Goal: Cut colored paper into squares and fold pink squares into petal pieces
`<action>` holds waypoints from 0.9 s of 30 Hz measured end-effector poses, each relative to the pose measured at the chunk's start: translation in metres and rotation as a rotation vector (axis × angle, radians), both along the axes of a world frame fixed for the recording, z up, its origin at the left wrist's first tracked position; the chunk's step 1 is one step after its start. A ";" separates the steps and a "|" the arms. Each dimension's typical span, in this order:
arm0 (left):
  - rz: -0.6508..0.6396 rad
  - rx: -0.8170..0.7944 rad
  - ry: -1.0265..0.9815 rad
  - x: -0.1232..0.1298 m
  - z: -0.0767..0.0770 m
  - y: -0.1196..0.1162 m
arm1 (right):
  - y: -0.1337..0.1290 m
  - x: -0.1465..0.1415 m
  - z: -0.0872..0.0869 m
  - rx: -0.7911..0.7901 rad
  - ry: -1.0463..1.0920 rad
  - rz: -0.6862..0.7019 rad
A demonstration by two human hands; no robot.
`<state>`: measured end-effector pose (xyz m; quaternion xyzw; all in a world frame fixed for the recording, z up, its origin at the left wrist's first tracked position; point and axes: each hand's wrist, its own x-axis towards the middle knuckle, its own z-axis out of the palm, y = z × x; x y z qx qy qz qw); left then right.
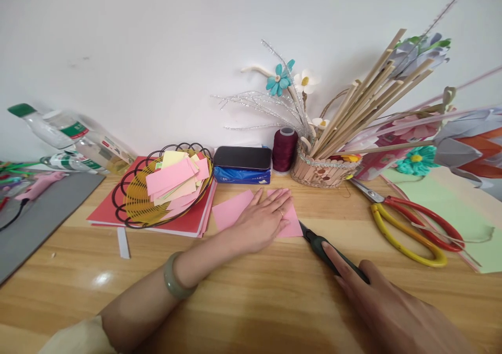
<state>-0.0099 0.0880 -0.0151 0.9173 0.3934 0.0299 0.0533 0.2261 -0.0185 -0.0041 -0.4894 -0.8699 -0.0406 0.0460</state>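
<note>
The left hand [262,220] is laid flat, fingers slightly spread, on pink paper [292,227] at centre frame. At lower right, a knife [316,243] is gripped by the right hand [386,301], its tip at the paper's edge.

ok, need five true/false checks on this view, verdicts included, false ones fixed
1. The left grip lies over pink paper. True.
2. The right grip holds the red-and-yellow scissors. False: it holds a dark-handled knife; the scissors lie farther right.
3. The phone rests on a blue packet. True.
4. The basket stands right of the thread spool. False: it stands left of it.
5. A bracelet circles the left wrist. True.
</note>
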 end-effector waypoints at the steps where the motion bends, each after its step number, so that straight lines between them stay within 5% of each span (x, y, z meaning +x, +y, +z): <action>1: -0.004 0.002 0.000 0.000 0.000 0.000 | 0.000 0.000 0.000 -0.001 -0.005 -0.001; 18: 0.000 0.015 -0.001 0.000 -0.001 -0.001 | 0.022 -0.009 0.006 0.009 -0.088 0.016; 27: 0.111 -0.009 0.031 0.003 0.002 -0.002 | 0.021 -0.012 0.008 0.015 -0.136 0.028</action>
